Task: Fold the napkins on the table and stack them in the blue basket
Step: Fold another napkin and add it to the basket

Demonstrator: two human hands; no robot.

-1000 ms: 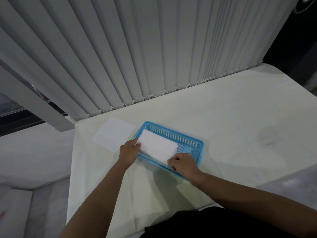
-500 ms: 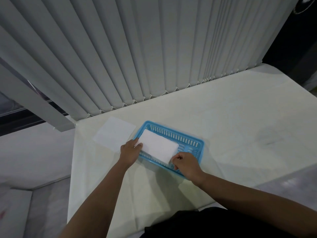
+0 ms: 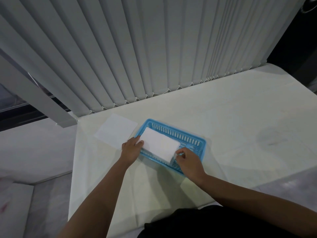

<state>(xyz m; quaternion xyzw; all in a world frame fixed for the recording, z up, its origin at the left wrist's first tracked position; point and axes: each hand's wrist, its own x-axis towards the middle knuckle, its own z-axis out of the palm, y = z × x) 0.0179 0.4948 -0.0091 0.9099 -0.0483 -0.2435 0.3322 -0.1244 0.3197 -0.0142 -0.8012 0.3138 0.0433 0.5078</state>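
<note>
Folded napkin [image 3: 159, 146] sat in the blue basket [image 3: 200, 140]. Left hand [image 3: 131, 149] fingers pressed its end; right hand [image 3: 187, 162] pinched its corner. Best to seat it flat. Unfolded napkin [image 3: 116, 130] lay left of the basket on the counter [image 3: 223, 117].

1. The right hand [image 3: 188, 161] has moved from the near rim of the blue basket [image 3: 201, 143] up to the right end of the folded napkin [image 3: 160, 145].
2. Its fingers now pinch that near right corner.
3. The napkin sits a little deeper in the basket.

Bare forearms, no sleeves visible; black garment [image 3: 214, 224] at torso (bottom edge).
</note>
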